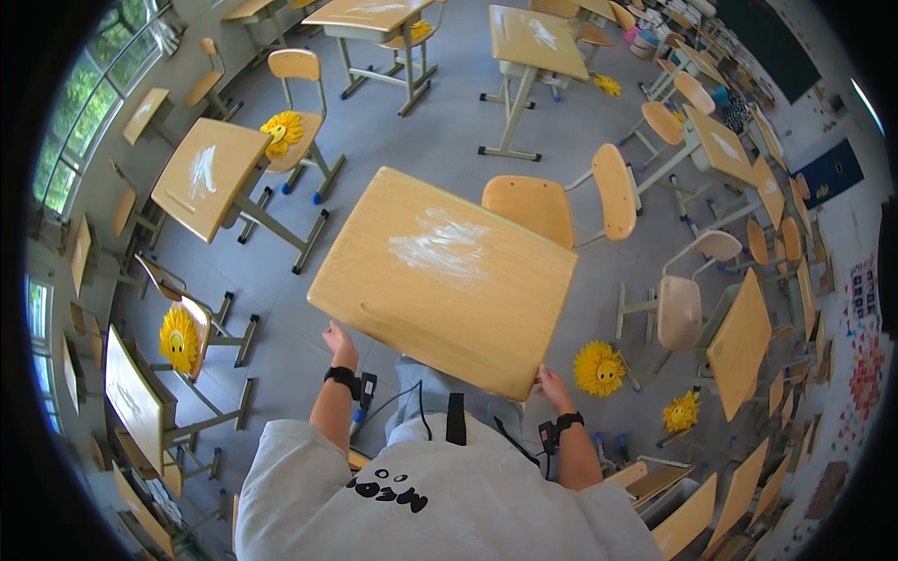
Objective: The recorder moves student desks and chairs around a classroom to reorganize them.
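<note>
Directly before me is a school desk [449, 301] with a light wooden top, turned at an angle, with white streaky smears [442, 245] on its upper middle. My left hand [339, 341] is at the near left edge, its fingers partly hidden below the top. At the near right corner, my right hand [554, 387] touches the desk's side, fingers partly hidden behind the edge. Each wrist wears a black strap with a small cabled device. A wooden chair [526, 203] stands at the desk's far side, its seat partly under the top.
Another smeared desk [210, 175] stands at the left, beside a chair with a yellow sunflower plush [282, 133]. A sunflower plush [600, 369] lies low at the right, near a pale chair [679, 308]. More desks and chairs surround me, over a grey tiled floor [435, 140].
</note>
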### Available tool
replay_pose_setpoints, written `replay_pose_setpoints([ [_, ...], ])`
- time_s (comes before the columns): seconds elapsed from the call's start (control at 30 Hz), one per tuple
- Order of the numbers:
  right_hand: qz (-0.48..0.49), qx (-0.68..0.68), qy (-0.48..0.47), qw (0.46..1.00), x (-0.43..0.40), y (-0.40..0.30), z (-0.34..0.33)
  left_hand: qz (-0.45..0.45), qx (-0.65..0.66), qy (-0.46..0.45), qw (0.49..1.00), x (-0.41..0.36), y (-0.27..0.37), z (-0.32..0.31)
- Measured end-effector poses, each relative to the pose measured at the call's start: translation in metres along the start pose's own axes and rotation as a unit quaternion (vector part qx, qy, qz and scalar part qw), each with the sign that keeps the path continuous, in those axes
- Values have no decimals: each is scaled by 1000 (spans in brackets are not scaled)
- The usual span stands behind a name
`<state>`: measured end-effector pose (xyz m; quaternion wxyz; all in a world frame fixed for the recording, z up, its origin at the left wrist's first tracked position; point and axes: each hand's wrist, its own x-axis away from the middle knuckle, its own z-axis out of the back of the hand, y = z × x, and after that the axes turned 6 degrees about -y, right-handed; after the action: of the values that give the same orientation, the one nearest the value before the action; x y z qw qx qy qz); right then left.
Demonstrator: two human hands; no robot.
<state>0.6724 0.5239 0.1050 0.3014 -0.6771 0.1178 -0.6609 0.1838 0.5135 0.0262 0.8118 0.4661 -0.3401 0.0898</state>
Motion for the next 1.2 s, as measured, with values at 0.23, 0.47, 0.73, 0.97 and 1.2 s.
replay_pose_setpoints([
  [0.23, 66, 21, 15, 997, -1, 78, 69, -80, -120, -319, 937, 168, -13, -70],
  [0.47, 28, -48, 152, 987, 50, 105, 149, -147, -277, -554, 771, 228, -56, -163],
  [0.73, -38, -57, 115, 991, 25, 102, 186, -86, -186, -502, 840, 271, -42, -283],
  [0.97, 79, -21, 13, 997, -34, 27, 208, 145, -190, -526, 816, 254, -94, -344],
  [1.2, 56, 93, -8, 994, -92, -49, 302, 243, 3, -437, 866, 278, -131, -464],
])
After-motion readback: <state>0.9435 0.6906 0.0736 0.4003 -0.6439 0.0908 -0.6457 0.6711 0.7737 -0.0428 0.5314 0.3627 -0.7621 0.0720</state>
